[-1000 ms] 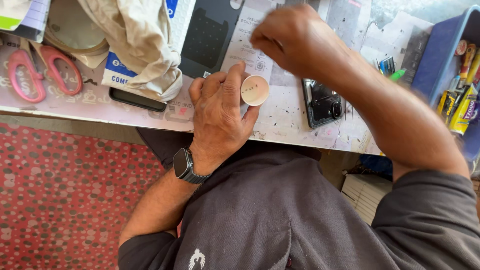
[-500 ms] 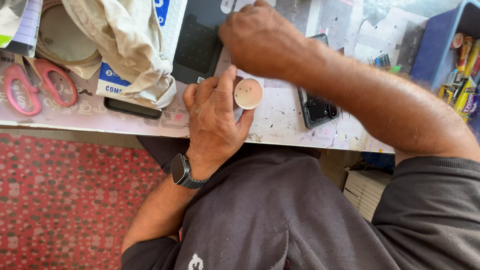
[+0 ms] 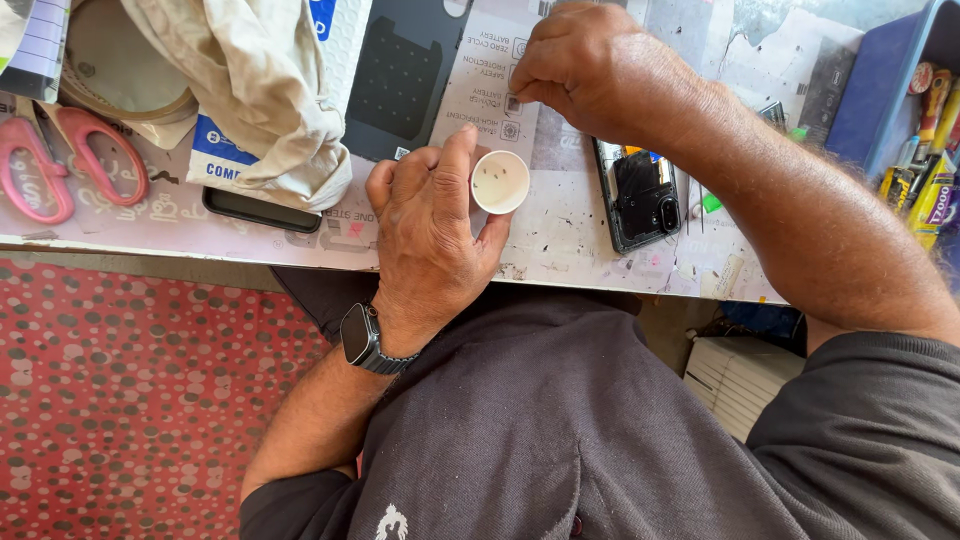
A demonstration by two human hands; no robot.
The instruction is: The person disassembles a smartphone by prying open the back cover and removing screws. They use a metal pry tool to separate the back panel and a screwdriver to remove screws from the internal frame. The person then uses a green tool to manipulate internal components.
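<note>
Beside the opened phone (image 3: 640,195), which lies face-down on the worktable (image 3: 580,235) with its back cover off and its innards showing, I see my left hand (image 3: 430,225) pinching a small white cap (image 3: 500,182) between thumb and forefinger. That cap sits just left of the phone, hollow side up, with a few tiny dark specks inside that may be screws; they are too small for me to be sure. My right hand (image 3: 600,70) hovers above the phone's far end, fingertips drawn together as if nipping something very small, but I cannot tell whether anything is actually between them. The two hands are apart, the cap between them.

Left of the phone, past the cap, a dark perforated mat (image 3: 405,75) lies on the table, and nearer the table's edge a second slim dark handset (image 3: 262,210) lies flat. Farther left still, a crumpled beige cloth (image 3: 255,90) drapes over a blue-and-white package (image 3: 215,160), with pink-handled scissors (image 3: 60,160) beyond it. Right of the phone, a blue tray (image 3: 875,90) holds assorted tools and tubes. A dark smartwatch (image 3: 365,338) is strapped on my left wrist, below the table edge, over my grey shirt (image 3: 560,430).
</note>
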